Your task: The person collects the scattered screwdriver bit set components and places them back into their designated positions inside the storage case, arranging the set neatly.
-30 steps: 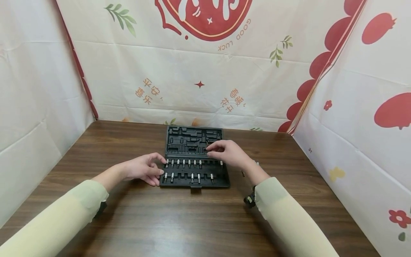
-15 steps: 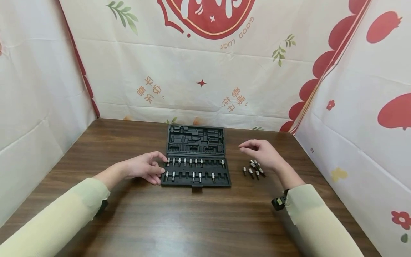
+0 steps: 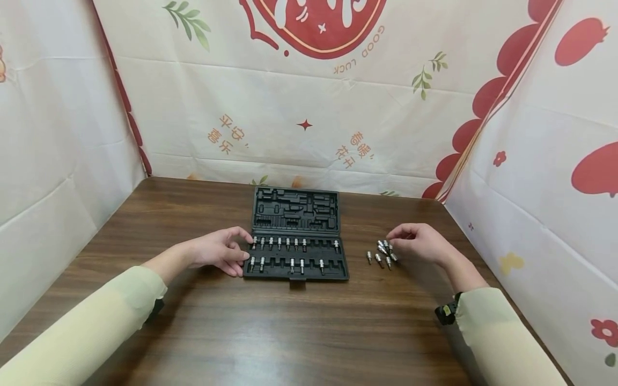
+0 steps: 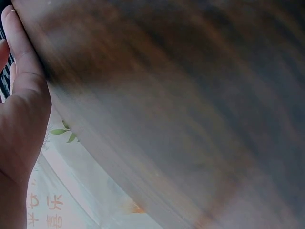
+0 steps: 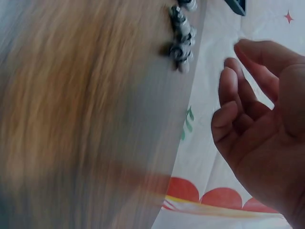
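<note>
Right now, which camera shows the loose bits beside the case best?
The head view: the loose bits lie sharp on the table, just by the right hand. The right wrist view shows a few, blurred, at its top edge. The left wrist view shows none.

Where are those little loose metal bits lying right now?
In the head view, the loose bits lie in a small cluster on the table, right of the black case, just under the right hand.

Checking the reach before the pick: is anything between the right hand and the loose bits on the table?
Nothing visible. The right hand hovers right beside the loose bits, fingertips at the cluster's far edge. The black case lies well to their left, steadied by the left hand.
</note>
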The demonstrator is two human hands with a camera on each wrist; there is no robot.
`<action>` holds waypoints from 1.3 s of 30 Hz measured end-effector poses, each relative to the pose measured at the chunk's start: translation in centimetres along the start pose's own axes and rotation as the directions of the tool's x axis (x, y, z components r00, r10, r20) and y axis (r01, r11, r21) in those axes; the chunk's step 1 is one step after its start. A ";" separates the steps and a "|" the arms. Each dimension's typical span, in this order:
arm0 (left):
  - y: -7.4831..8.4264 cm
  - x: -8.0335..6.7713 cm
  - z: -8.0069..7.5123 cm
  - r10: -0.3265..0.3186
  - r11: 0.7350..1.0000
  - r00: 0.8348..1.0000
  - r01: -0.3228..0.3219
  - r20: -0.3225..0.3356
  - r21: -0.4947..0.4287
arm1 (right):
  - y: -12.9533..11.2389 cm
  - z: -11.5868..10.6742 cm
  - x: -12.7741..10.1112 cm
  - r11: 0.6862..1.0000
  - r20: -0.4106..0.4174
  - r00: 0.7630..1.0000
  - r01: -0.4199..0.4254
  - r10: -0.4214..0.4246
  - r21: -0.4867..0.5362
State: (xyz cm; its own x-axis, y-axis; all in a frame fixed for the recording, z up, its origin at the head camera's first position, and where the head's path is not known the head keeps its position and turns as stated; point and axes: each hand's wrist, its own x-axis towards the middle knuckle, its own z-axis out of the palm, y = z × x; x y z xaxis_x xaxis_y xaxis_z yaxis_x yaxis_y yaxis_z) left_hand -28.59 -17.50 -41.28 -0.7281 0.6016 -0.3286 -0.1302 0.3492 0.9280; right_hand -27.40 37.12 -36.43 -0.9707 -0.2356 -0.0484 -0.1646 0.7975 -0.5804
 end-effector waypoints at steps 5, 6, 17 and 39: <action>0.0 0.0 0.0 -0.002 1.000 1.000 0.002 0.000 -0.002 | 1.3 -0.3 -0.5 1.000 0.087 0.996 0.019 -0.017 -0.015; 0.0 0.0 0.0 -0.002 1.000 1.000 0.002 0.000 -0.003 | 1.5 -0.3 -0.6 1.000 0.100 0.995 0.016 -0.014 -0.017; 0.1 -0.1 0.1 -0.005 1.000 1.000 0.005 0.001 -0.005 | 2.6 -0.1 -1.0 1.000 0.137 0.991 -0.010 0.009 0.005; 0.2 -0.1 0.1 -0.005 1.000 1.000 0.005 0.002 -0.008 | 3.0 0.3 -1.0 0.998 0.153 0.987 -0.053 0.048 0.032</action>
State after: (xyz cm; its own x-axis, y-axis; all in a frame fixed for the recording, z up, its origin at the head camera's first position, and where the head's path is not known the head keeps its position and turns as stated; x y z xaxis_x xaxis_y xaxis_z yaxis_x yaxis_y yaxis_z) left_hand -28.45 -17.41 -41.13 -0.7261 0.6015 -0.3332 -0.1388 0.3464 0.9278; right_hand -26.90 39.55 -38.39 -0.9390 -0.2797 -0.1999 -0.1072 0.7907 -0.6028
